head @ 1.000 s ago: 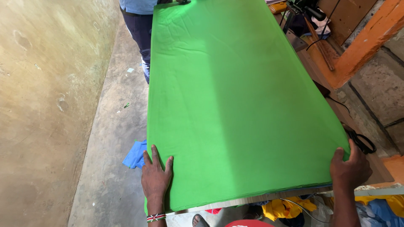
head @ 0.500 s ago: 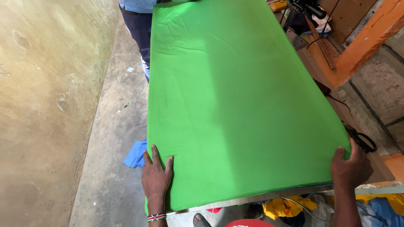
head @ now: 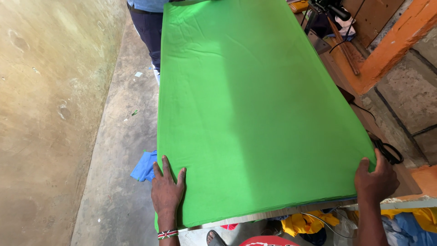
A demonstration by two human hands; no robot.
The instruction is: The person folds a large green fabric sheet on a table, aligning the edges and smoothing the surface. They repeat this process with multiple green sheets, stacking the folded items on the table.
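left hand: flat, palm down, fingers spread on the near left corner of the cloth. Holds nothing, just presses the cloth. Beaded band on the wrist.
right hand: at the near right corner of the cloth, fingers curled over its edge, thumb side up. Whether it pinches the cloth or only rests on it, can't tell.
cloth: bright green sheet, spread smooth over the worktop, covering nearly all of it. Near edge hangs slightly over the worktop edge between the two hands. Light creases at the far end, flat elsewhere.
worktop: only a pale strip of its near edge shows below the cloth, plus a brown strip along the right side.
under worktop: yellow fabric, blue fabric at the right, a red scrap, thin wire, a sandalled foot.
floor: bare concrete on the left, small scraps scattered. Blue rag lies just left of the left hand, lower down on the floor.
cable: black, coiled on the worktop's right strip, just beyond the right hand.
right side: rough wall with an orange beam.
far end: another person stands at the far left corner of the cloth, dark trousers, light blue shirt. Dark machine at the far right.
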